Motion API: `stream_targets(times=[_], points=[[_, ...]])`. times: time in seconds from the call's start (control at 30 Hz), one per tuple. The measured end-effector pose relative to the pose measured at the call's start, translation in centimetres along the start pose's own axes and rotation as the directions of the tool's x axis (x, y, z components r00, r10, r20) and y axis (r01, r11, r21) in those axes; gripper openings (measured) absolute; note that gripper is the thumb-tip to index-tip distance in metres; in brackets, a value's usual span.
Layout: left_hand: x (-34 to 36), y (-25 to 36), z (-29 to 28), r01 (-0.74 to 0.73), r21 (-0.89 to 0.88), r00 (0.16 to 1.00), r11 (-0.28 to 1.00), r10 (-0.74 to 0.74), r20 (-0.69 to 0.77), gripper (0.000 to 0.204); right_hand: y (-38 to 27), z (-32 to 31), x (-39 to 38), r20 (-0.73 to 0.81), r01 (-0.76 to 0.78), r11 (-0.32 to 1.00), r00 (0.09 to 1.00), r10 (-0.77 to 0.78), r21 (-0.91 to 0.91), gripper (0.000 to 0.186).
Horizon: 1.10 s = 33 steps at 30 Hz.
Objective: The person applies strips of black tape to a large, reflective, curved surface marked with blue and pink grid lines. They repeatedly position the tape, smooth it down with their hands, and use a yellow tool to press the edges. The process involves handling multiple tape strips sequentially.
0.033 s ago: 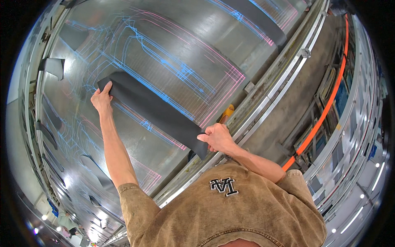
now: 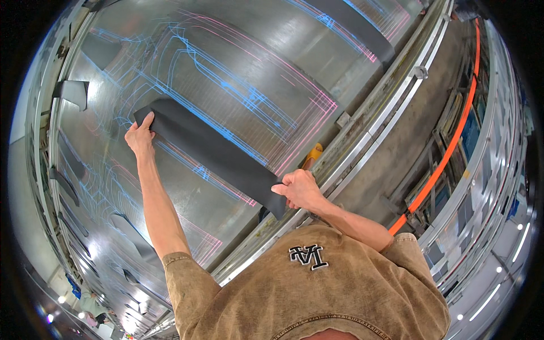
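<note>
A long dark grey strip of flexible sheet material (image 2: 209, 150) slants across the table, with its far end to the left and its near end at the table's edge. My left hand (image 2: 140, 135) pinches the far left corner, thumb on top. At the near right end, my right hand (image 2: 299, 190) grips the strip's edge between thumb and curled fingers. The strip bends slightly at both ends. Beneath it lies the grey table surface (image 2: 215, 107), covered in blue and pink lines that run alongside the strip.
A metal rail (image 2: 362, 141) borders the table on the right. Beside it sits a yellow object (image 2: 315, 152) of unclear kind. Another dark strip (image 2: 362, 28) lies at the top right. Smaller dark pieces (image 2: 131, 233) rest to the left. Beyond the rail runs an orange band (image 2: 439, 170).
</note>
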<state>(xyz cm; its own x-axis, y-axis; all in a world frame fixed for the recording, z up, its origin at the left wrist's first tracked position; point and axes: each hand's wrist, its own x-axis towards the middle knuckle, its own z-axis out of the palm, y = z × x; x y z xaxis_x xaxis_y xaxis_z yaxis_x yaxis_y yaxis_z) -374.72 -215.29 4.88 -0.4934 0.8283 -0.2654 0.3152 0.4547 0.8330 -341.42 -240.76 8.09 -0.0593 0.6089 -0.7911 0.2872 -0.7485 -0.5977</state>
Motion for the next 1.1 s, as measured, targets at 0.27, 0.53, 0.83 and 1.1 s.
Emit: stream_targets(times=[0.27, 0.53, 0.83, 1.1], points=[[0.4, -0.5, -0.1, -0.015, 0.008, 1.000, 1.000, 0.015, -0.028, 0.024, -0.4, -0.1, -0.1, 0.017, -0.017, 1.000, 1.000, 0.017, -0.015, 0.039], [0.5, -0.4, -0.2, -0.002, 0.002, 1.000, 1.000, 0.002, 0.014, 0.037, -0.4, -0.1, -0.1, -0.005, -0.048, 0.999, 0.999, 0.048, 0.023, 0.037], [0.2, -0.2, 0.2, 0.011, -0.003, 1.000, 1.000, -0.011, 0.000, 0.020, -0.3, -0.3, 0.0, 0.036, -0.035, 0.999, 0.999, 0.034, 0.010, 0.040], [0.3, -0.1, 0.2, -0.006, -0.023, 1.000, 1.000, 0.005, -0.020, 0.034, -1.0, -0.4, -0.2, 0.110, -0.070, 0.997, 0.992, 0.067, 0.028, 0.039]])
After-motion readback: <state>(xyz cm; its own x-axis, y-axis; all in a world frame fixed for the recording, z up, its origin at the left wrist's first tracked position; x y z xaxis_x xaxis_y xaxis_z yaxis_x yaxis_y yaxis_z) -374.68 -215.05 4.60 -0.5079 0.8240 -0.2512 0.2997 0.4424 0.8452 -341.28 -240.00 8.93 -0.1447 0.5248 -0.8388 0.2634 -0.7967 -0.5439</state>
